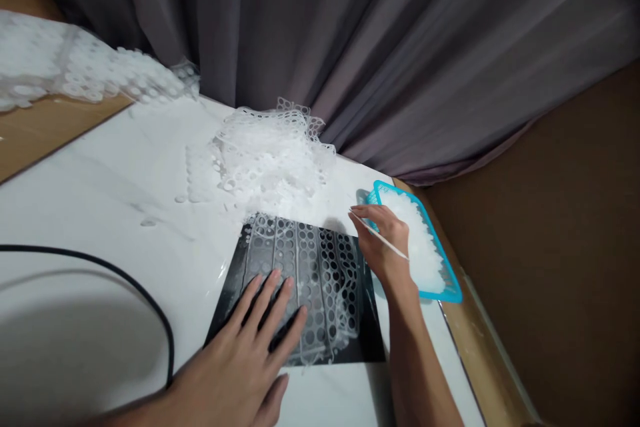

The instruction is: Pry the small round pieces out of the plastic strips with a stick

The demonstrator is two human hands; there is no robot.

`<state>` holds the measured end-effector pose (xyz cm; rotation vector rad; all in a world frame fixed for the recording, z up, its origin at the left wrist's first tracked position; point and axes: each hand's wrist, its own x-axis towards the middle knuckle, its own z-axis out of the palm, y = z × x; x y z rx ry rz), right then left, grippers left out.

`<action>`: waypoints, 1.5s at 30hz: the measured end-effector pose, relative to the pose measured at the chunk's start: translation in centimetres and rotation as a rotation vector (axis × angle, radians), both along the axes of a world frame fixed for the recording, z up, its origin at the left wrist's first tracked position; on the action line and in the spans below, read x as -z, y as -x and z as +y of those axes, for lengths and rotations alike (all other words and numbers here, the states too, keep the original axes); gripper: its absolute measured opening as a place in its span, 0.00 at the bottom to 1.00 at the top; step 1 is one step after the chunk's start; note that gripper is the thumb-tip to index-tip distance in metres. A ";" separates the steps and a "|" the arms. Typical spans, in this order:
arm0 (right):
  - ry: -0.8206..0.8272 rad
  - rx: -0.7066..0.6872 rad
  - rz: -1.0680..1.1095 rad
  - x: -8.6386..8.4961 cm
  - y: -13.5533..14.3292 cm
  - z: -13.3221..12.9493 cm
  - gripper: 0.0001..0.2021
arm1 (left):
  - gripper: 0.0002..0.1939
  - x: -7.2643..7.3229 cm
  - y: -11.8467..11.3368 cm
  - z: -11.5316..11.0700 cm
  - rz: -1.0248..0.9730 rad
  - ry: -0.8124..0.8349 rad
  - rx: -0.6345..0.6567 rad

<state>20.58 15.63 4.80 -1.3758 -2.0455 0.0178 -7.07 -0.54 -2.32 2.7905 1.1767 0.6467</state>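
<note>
A translucent sheet with rows of round holes (313, 280) lies on a black mat (373, 340) at the middle. My left hand (250, 340) rests with spread fingers on the sheet's left lower part. My right hand (383, 237) is closed around a thin white stick (380, 238), beside the upper right corner of the mat. Right next to that hand stands a blue basket (453, 280) filled with small white translucent pieces (420, 240).
Behind the mat a heap of white perforated sheets (275, 153) lies on the white table (115, 187). More such sheets (85, 67) are at the far left. A black cable (145, 293) curves at the left front. A grey curtain (300, 27) hangs behind.
</note>
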 end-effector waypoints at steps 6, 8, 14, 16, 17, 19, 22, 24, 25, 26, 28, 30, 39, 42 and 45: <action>0.238 -0.375 0.099 1.4 5.9 0.9 0.07 | 0.39 -0.4 0.1 0.4 0.013 -0.022 0.009; 0.281 -0.490 0.096 2.2 7.6 1.3 0.08 | 0.38 -0.6 0.1 0.5 0.025 -0.031 0.010; 0.304 -0.556 0.099 4.0 10.1 2.4 0.11 | 0.38 -0.3 -0.2 0.3 0.026 -0.016 -0.002; 0.312 -0.541 0.096 4.0 10.2 2.3 0.10 | 0.38 -0.4 -0.2 0.3 0.028 -0.019 -0.003; 0.318 -0.537 0.094 4.0 10.1 2.3 0.10 | 0.38 -0.4 -0.2 0.4 0.026 -0.026 -0.004; 0.329 -0.531 0.099 3.9 10.0 2.2 0.09 | 0.37 -0.6 -0.1 0.6 0.023 -0.043 -0.004; 0.335 -0.522 0.120 4.0 9.8 2.1 0.09 | 0.35 -0.8 -0.1 0.7 0.027 -0.057 -0.013; 0.331 -0.521 0.130 4.1 9.8 2.1 0.09 | 0.35 -0.8 -0.1 0.7 0.038 -0.054 -0.009; 0.327 -0.520 0.137 4.1 9.8 2.1 0.08 | 0.36 -0.8 -0.1 0.7 0.042 -0.050 -0.007; 0.325 -0.518 0.145 4.2 9.8 2.0 0.08 | 0.36 -0.8 -0.1 0.7 0.042 -0.047 -0.005; 0.325 -0.506 0.159 4.2 9.9 2.0 0.08 | 0.36 -0.8 -0.1 0.6 0.044 -0.039 -0.001; 0.326 -0.493 0.157 4.2 10.0 1.9 0.09 | 0.36 -0.9 -0.1 0.6 0.047 -0.034 0.003; 0.335 -0.450 0.217 3.9 10.6 1.9 0.09 | 0.36 -0.6 -0.2 0.4 0.054 0.010 0.019; 0.321 -0.464 0.209 3.9 10.5 1.9 0.09 | 0.37 -0.5 -0.2 0.3 0.056 0.020 0.020; 0.297 -0.482 0.128 4.0 10.4 1.7 0.09 | 0.37 -0.5 -0.2 0.3 0.059 0.021 0.020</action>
